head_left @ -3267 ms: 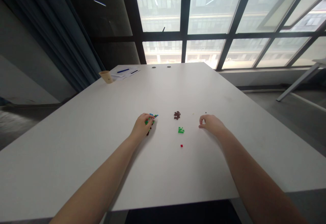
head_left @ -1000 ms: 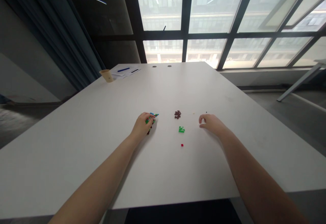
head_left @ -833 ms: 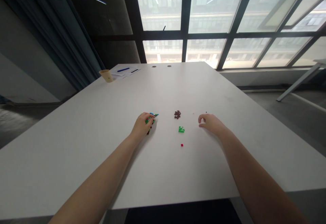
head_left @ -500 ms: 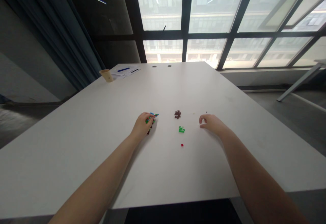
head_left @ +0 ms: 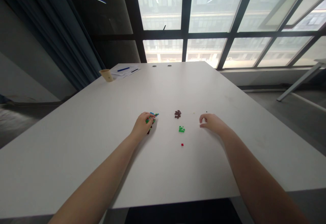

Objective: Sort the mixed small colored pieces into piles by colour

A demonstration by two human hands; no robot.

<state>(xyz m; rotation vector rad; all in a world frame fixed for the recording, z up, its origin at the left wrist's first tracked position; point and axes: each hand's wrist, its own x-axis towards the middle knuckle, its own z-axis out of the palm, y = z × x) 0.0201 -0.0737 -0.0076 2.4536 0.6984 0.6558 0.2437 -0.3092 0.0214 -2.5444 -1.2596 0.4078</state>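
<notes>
White table: left hand pinches the green-blue brick cluster, right hand curled, pinch contents unclear; best kept braced low.

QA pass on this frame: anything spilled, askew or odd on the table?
Nothing spilled or damaged. One red brick lies alone, nearer the person than the green pieces and brown pile. The left hand rests on a green-blue cluster.

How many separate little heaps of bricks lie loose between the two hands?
3: a brown heap farthest away, a green cluster nearer, a single red brick nearest. More sit under the left hand.
</notes>
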